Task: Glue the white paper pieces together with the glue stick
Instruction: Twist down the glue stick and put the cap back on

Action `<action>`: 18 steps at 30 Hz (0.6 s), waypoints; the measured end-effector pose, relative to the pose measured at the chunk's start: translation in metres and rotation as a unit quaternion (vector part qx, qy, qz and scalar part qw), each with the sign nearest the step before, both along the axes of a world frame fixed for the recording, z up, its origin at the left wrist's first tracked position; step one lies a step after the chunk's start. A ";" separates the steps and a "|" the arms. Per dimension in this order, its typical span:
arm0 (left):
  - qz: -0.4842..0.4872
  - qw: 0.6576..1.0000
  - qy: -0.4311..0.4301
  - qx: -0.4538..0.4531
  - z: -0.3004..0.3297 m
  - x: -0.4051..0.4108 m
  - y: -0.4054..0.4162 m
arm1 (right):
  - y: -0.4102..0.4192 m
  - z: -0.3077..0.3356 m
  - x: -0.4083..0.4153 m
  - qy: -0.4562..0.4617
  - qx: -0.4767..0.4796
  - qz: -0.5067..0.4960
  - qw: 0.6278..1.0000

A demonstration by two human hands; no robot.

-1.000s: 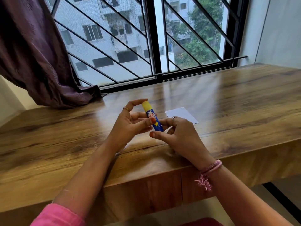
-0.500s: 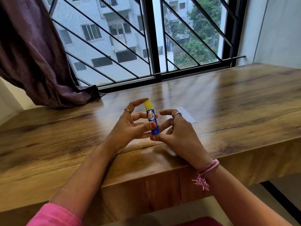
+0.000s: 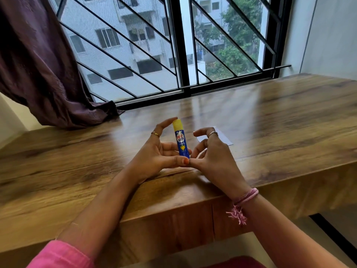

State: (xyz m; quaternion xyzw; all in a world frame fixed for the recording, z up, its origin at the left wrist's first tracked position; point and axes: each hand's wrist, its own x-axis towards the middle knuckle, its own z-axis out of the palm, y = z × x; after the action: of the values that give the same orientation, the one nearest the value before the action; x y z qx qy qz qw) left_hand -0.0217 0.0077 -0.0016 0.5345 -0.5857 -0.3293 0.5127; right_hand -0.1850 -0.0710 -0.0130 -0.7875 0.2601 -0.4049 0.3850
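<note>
A blue glue stick (image 3: 181, 141) with a yellow cap stands upright above the wooden table (image 3: 280, 120). My left hand (image 3: 154, 153) holds it: the forefinger rests on the cap, the thumb presses the base, the other fingers lie behind the tube. My right hand (image 3: 214, 157) hovers just right of the stick with its fingers spread and curled; its thumb tip meets the left thumb by the base. A white paper piece (image 3: 223, 139) lies flat on the table behind my right hand, which hides part of it.
A dark purple curtain (image 3: 44, 74) hangs at the left and bunches on the table's back corner. A barred window (image 3: 179, 55) runs along the table's far edge. A pale wall stands at the right. The table's front edge is under my wrists.
The glue stick has swung from a leftward tilt to upright. My right fingers have come off the tube and spread apart. My left forefinger now touches the cap.
</note>
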 end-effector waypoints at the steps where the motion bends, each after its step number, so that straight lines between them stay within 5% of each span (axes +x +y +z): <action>1: 0.001 1.000 0.001 0.000 0.000 0.000 0.000 | 0.000 0.000 0.000 0.004 -0.003 0.001 1.000; 12: 0.005 1.000 -0.007 -0.019 -0.003 -0.003 -0.005 | -0.003 -0.002 0.003 0.033 -0.026 -0.010 0.999; 18: 0.114 0.991 0.006 -0.071 -0.002 -0.001 -0.009 | -0.003 -0.005 0.004 0.030 -0.020 -0.003 0.999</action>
State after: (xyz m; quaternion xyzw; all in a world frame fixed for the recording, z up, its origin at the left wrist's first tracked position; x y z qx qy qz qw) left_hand -0.0225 -0.0009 -0.0037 0.5581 -0.5395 -0.2298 0.5870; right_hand -0.1814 -0.0745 -0.0182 -0.8061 0.2658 -0.3871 0.3602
